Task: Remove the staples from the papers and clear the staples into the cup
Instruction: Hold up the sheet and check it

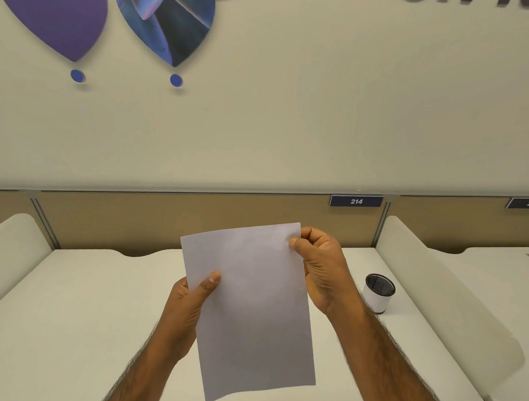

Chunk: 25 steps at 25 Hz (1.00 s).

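I hold blank white papers (250, 308) upright in the air above the desk. My left hand (191, 299) grips their left edge, thumb on the front face. My right hand (318, 262) pinches the top right corner, thumb pressed on the front where the paper looks dimpled. No staple can be made out at this size. A white cup (378, 292) with a dark mesh inside stands on the desk to the right of my right forearm.
The white desk (74, 298) is bounded by rounded white side dividers (420, 265) on both sides and a tan back panel (196, 219). A label reading 214 (356, 201) sits on the panel.
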Available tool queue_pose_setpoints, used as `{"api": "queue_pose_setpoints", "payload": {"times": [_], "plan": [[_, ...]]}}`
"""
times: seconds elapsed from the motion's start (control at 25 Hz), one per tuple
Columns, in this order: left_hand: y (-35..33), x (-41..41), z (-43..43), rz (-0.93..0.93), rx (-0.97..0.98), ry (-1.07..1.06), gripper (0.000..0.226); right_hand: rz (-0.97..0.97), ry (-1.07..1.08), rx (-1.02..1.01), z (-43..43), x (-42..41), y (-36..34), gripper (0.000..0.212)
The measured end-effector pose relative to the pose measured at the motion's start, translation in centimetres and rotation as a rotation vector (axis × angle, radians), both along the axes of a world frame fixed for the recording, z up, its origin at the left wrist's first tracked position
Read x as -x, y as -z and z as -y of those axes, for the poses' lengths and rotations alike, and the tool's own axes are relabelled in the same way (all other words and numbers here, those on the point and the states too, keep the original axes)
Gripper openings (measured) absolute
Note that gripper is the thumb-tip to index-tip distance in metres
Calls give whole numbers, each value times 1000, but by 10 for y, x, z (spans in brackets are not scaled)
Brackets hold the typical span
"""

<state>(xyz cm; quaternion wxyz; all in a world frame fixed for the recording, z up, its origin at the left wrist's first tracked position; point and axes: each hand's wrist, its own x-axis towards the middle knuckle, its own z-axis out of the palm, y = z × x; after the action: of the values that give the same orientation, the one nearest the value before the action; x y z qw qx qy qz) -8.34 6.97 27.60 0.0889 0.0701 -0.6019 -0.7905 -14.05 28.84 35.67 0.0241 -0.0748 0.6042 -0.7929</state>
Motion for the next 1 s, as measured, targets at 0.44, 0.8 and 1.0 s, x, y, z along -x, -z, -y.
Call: {"api": "queue_pose_setpoints", "payload": {"times": [0.44, 0.8, 1.0], "plan": [[-8, 8, -34, 56, -167, -282, 24, -771, 203, -1120, 40, -60, 89, 102], [-15, 2, -58, -20, -217, -312, 27, -799, 479, -1246, 49, -67, 115, 35], [5, -4, -33, -132, 87, -317, 40, -451, 313, -917, 22, -54, 86, 21]]}}
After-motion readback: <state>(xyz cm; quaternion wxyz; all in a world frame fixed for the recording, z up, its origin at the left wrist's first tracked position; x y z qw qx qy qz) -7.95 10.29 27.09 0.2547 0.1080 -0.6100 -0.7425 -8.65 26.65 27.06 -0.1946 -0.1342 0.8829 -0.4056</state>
